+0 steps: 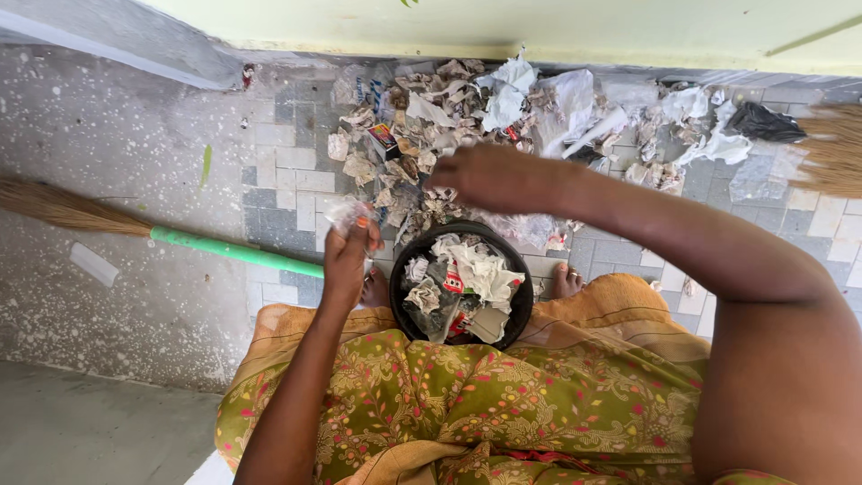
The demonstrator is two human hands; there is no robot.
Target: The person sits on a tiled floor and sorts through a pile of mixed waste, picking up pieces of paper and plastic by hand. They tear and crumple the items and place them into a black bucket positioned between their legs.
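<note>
- Now the left hand (pixel 346 260) pinches a crumpled clear plastic wrapper (pixel 346 214), just left of the round black bin (pixel 519 296).
- Right hand (pixel 489 177) reaches far over the litter pile (pixel 449 108); its grip cannot be told.

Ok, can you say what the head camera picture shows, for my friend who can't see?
A squatting person's left hand holds a crumpled clear wrapper, and the right hand reaches over a heap of paper litter on the tiled floor. A black bin of scraps sits between the feet, a green-handled broom beside it.

right broom (pixel 835 148) cut off, wrappers (pixel 431 117) perhaps unreadable
</note>
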